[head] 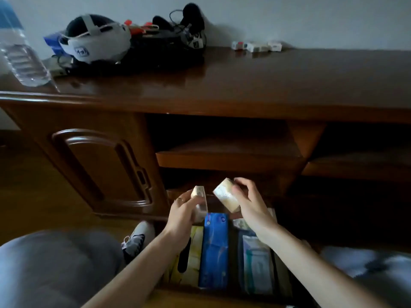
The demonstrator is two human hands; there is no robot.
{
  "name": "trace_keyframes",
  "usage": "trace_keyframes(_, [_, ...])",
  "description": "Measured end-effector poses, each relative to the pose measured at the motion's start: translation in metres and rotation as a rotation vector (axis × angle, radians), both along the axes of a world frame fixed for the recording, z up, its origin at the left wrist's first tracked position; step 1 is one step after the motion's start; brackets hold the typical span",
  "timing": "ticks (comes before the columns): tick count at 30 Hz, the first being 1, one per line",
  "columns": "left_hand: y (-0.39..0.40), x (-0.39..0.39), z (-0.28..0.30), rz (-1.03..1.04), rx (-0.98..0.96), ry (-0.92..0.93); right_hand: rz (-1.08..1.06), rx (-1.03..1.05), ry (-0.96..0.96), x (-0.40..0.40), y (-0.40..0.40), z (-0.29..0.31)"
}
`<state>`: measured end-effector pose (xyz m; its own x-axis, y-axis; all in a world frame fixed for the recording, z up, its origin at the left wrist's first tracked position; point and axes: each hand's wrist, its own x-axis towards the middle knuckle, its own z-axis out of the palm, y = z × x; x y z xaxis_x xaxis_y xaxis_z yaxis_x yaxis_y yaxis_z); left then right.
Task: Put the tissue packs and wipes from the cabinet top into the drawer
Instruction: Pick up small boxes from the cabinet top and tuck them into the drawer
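My left hand (182, 211) grips a small pale tissue pack (199, 201) upright over the back of the open drawer (222, 294). My right hand (249, 203) holds a second small cream tissue pack (225, 194), tilted, just right of the first. Inside the drawer lie a yellow pack (194, 258), a long blue pack (214, 250) and a pale green-white wipes pack (256, 265), side by side. The drawer's left part is hidden by my left forearm.
The dark wooden cabinet top (266, 81) carries a white headset (95, 43), black cables and gear (178, 34), a plastic water bottle (20, 56) at far left and small white boxes (256, 46) at the back. A closed cabinet door (100, 165) stands left; my knee (55, 267) is at lower left.
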<state>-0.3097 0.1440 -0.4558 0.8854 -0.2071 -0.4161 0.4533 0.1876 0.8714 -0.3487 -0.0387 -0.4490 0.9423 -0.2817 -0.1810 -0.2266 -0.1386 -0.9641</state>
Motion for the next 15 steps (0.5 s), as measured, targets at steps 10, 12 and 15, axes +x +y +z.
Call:
trace_keyframes(10, [0.02, -0.013, -0.077, 0.062, 0.008, 0.296, 0.167, -0.014, 0.286, -0.016, 0.034, -0.097])
trace_keyframes(12, [0.021, -0.015, -0.085, 0.058, -0.004, 0.332, 0.224, -0.076, 0.294, -0.021, 0.036, -0.101])
trace_keyframes(15, [0.022, -0.016, -0.091, 0.069, -0.029, 0.363, 0.293, -0.16, 0.258, -0.028, 0.044, -0.107])
